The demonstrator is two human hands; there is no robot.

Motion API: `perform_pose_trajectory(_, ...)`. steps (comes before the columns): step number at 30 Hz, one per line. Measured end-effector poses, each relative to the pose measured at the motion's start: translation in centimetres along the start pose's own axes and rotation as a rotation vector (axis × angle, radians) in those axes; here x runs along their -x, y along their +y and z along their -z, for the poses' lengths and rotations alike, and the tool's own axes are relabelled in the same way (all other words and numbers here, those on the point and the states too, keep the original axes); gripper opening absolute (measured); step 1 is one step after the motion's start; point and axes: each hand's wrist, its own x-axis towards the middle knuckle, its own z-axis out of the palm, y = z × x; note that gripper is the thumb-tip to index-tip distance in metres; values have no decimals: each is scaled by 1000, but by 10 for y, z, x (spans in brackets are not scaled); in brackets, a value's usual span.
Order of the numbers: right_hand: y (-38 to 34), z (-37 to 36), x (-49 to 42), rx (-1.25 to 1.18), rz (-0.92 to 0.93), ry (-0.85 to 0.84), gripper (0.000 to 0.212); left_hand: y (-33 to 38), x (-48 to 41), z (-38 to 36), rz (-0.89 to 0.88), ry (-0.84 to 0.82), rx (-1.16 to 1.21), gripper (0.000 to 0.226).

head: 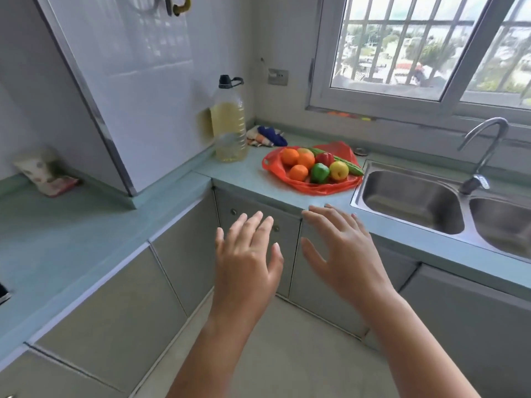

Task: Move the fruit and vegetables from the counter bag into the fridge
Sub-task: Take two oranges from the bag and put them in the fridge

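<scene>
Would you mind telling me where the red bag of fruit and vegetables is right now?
In the head view, the red bag lies open on the counter right of centre, between the oil bottle on its left and the sink on its right.

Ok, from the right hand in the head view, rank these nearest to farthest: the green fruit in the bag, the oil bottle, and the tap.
From the right hand:
1. Green fruit, at the front of the red bag, just beyond the fingertips.
2. Oil bottle, up and to the left against the wall.
3. Tap, far right behind the sink.
</scene>
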Motion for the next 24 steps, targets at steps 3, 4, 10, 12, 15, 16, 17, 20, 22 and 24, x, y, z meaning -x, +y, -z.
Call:
perform_pose_trajectory(3, 0, -30, -38, -24, -32, 9, 43, -35, -36, -18, -14, 7, 7, 44)
perform_pose_trajectory(4, 2, -39, -47, -28, -44, 10, 44, -44, -46, -26, -21, 2, 6, 44)
perform_pose_trajectory(10, 43, -81, -94, -26, -116, -4, 46, -73, -96, -83, -52, -62, 59, 45)
perform_pose_trajectory(12, 62, -94, -112, -34, -142, -2, 45, -79, -111, -107, -51, -98, 79, 45)
perform_pose_trajectory(15, 92, -119, -139, -17, -157, -10, 40, -89, -140, -146, -52, -150, 96, 45)
perform_pose_trajectory(16, 104, -127, -149, -16, -165, -11, 40, -92, -153, -160, -62, -170, 90, 45)
perform_pose_trajectory(17, 117, -135, -160, -18, -180, -12, 40, -95, -167, -175, -68, -192, 86, 46)
perform_pose_trajectory(20, 158, -159, -190, -1, -225, -42, 42, -101, -213, -219, -41, -264, 114, 50)
perform_pose_trajectory(22, 184, -174, -210, 6, -231, -93, 46, -102, -246, -248, -5, -281, 133, 48)
perform_pose_trajectory(24, 207, -188, -230, -2, -229, -135, 44, -101, -275, -275, 27, -284, 148, 45)
